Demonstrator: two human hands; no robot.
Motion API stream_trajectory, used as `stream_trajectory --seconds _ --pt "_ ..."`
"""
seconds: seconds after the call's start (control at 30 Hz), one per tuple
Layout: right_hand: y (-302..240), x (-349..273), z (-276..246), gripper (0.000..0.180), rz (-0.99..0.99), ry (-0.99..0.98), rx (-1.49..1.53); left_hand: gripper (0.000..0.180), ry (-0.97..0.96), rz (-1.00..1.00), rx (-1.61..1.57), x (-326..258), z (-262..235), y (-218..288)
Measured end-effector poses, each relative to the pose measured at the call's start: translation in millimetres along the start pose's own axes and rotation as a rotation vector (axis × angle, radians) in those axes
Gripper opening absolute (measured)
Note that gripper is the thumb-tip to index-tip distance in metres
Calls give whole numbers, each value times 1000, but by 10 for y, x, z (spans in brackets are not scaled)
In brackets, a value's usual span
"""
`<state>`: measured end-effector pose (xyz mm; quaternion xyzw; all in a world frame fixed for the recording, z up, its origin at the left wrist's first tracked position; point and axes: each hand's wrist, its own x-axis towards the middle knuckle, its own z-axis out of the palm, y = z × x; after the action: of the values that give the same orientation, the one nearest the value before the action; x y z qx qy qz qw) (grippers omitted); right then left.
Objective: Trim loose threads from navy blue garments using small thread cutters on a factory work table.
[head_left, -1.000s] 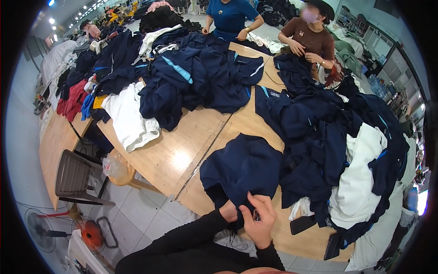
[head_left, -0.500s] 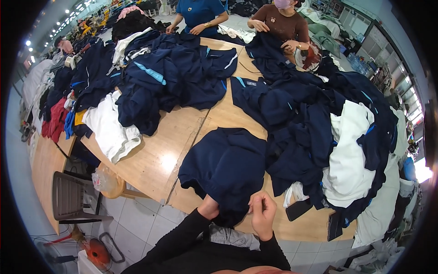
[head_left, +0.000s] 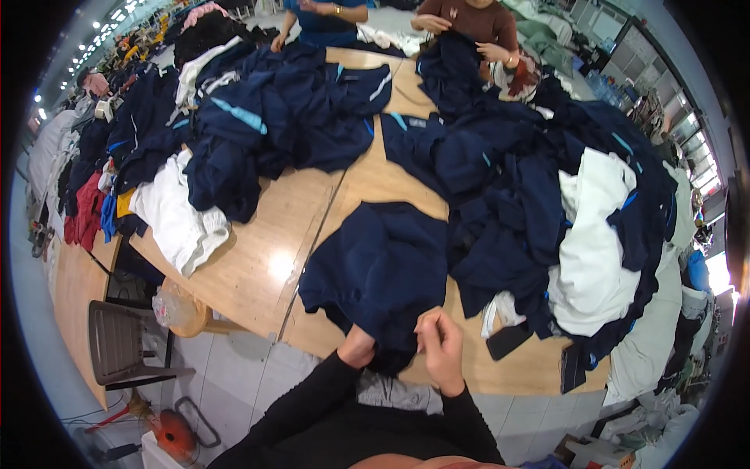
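A dark navy garment point(head_left: 375, 258) lies bunched on the wooden table in front of me, its near end hanging over the edge. My left hand point(head_left: 357, 346) reaches into the folds at its near left side; the fingers are hidden by the cloth. At the near right side, my right hand point(head_left: 441, 348) is raised with its fingers curled and thumb pressed to them, close against the garment's edge. Whatever that pinch holds, if anything, is too small to make out.
Navy garments heap at left point(head_left: 273, 125) and right point(head_left: 508, 203). White garments point(head_left: 594, 242) lie on the right heap. A black phone-like slab point(head_left: 508, 342) rests near the front edge. Across the table stand two people; a chair point(head_left: 117, 344) and stool point(head_left: 195, 309) stand at left.
The view has shifted slightly, so everything sits a little higher and further left. Both hands keep about the same place at the garment. Across the table, the blue-clad person's hand has lifted.
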<state>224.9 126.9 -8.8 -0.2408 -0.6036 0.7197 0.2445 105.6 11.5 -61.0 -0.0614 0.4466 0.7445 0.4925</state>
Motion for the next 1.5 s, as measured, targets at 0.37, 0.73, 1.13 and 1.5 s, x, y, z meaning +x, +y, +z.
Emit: stream_trajectory --seconds 0.37,0.73,1.13,1.5 --pt "-1 71 321 6 -370 31 -439 29 -95 21 25 83 -103 -196" --pt "-63 -25 246 10 -230 26 -296 38 -59 102 142 56 -73 -89" --pt "10 77 333 11 -329 12 -454 30 -45 273 368 135 -155 -166" --pt "-10 19 359 7 -274 46 -324 33 -34 299 371 214 -295 -187"
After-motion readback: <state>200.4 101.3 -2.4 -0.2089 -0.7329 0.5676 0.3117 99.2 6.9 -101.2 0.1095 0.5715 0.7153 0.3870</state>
